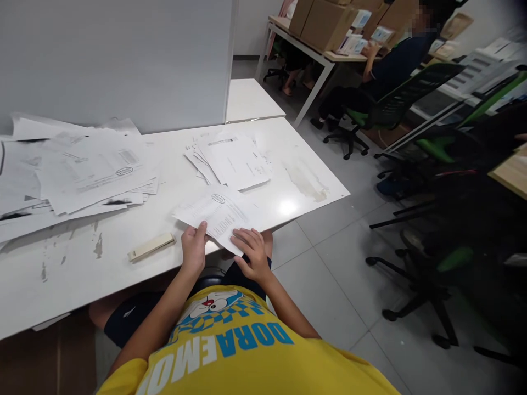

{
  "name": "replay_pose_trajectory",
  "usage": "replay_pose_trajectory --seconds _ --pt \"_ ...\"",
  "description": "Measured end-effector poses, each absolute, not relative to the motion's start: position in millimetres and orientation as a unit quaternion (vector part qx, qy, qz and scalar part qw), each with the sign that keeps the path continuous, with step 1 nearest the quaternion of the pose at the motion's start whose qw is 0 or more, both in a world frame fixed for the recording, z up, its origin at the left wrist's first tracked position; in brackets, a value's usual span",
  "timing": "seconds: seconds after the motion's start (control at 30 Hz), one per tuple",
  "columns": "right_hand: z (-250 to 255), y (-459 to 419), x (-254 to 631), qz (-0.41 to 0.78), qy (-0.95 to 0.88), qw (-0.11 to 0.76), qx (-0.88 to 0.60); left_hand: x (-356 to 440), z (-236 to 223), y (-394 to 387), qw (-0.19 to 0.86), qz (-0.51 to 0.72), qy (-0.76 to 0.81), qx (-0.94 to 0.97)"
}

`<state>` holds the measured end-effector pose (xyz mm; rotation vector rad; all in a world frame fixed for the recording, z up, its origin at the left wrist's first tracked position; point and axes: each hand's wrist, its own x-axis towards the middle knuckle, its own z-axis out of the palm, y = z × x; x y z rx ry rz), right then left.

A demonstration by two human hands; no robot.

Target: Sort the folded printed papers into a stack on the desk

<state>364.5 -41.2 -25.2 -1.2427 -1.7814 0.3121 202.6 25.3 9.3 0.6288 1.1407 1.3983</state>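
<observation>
**Two hands on one printed sheet at the desk edge**

One white desk [123,258] across the left and centre of the frame, scuffed and stained in places. Large loose spread of papers [78,170] at the left of the frame, overlapping one another. Smaller stack of papers [234,159] at upper centre, well apart from the spread. Single printed sheet [216,211] at lower centre, lying on the desk with its near corner past the edge. Cream stapler [151,246] just left of that sheet, flat on the desk, untouched. Left hand [194,247] gripping the sheet's near edge, thumb on top, fingers hidden beneath. Right hand [251,253] pressed on the sheet's near corner, fingers spread flat over the paper; no telling whether anything is pinched underneath. Yellow shirt [247,351] filling the bottom of the frame. Upper right: another person [391,66] seated on a green chair [395,104] at a far table loaded with cardboard boxes [325,22].
</observation>
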Motion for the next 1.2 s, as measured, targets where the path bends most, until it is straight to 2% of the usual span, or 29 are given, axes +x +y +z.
replay_pose_trajectory --seconds 0.13,0.23,0.3,0.47,0.53,0.6,0.73,0.83,0.9,1.07,1.2 --pt "-10.6 -46.7 357.3 0.317 -0.402 0.587 -0.627 203.3 17.9 11.3 0.577 0.636 0.456 0.233" --pt "5.4 -41.5 362.3 0.503 -0.264 0.618 -0.543 204.8 21.9 -3.2 0.601 0.629 0.429 0.242" --pt "13.0 -33.2 372.6 0.556 -0.268 0.615 -0.491 204.8 22.2 -12.2 0.617 0.609 0.425 0.261" --pt "19.4 -6.8 392.2 0.543 -0.347 0.581 -0.498 194.0 22.7 -12.4 0.630 0.585 0.397 0.321" --pt "23.6 2.5 389.3 0.575 -0.403 0.542 -0.462 188.3 24.7 -4.4 0.621 0.582 0.387 0.354" --pt "30.2 10.4 382.8 0.572 -0.443 0.541 -0.429 183.2 26.8 3.1 0.601 0.583 0.388 0.385" --pt "39.0 21.6 381.7 0.481 -0.438 0.614 -0.447 168.9 23.2 7.0 0.507 0.631 0.415 0.415" --pt "31.2 24.6 400.9 0.453 -0.446 0.601 -0.485 153.1 10.5 2.7 0.387 0.637 0.459 0.484" --pt "20.1 23.5 416.5 0.446 -0.455 0.574 -0.515 145.3 1.1 -0.2 0.339 0.581 0.489 0.556" --pt "-5.5 17.5 429.7 0.426 -0.466 0.567 -0.528 148.4 -5.5 -1.7 0.333 0.352 0.518 0.705" --pt "-7.4 16.7 419.6 0.402 -0.506 0.565 -0.513 155.0 -2.5 -1.5 0.326 0.349 0.529 0.702"
